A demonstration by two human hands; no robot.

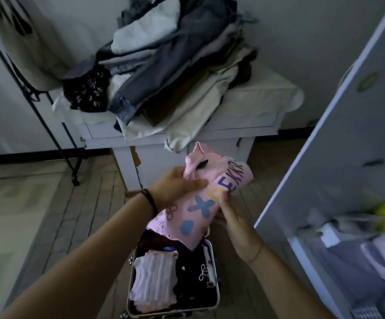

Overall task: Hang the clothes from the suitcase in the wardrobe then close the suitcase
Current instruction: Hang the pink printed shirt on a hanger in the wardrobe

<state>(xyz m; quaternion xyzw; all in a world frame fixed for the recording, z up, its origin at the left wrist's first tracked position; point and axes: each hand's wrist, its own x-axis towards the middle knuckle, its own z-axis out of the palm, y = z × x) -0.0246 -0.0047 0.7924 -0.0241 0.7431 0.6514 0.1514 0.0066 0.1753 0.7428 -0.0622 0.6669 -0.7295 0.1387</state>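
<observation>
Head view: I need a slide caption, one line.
Left hand and right hand hold a rolled pink garment above the open suitcase, beside the wardrobe.

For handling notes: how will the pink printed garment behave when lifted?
Probably floppy: the pink printed garment bunches and droops between the left hand and right hand. Likely light, since it looks like thin cloth.

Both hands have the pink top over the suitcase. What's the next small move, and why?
Probably shake the top open: the left hand and right hand hold it bundled above the open suitcase, too folded to hang, and the wardrobe stands open at right.
</observation>
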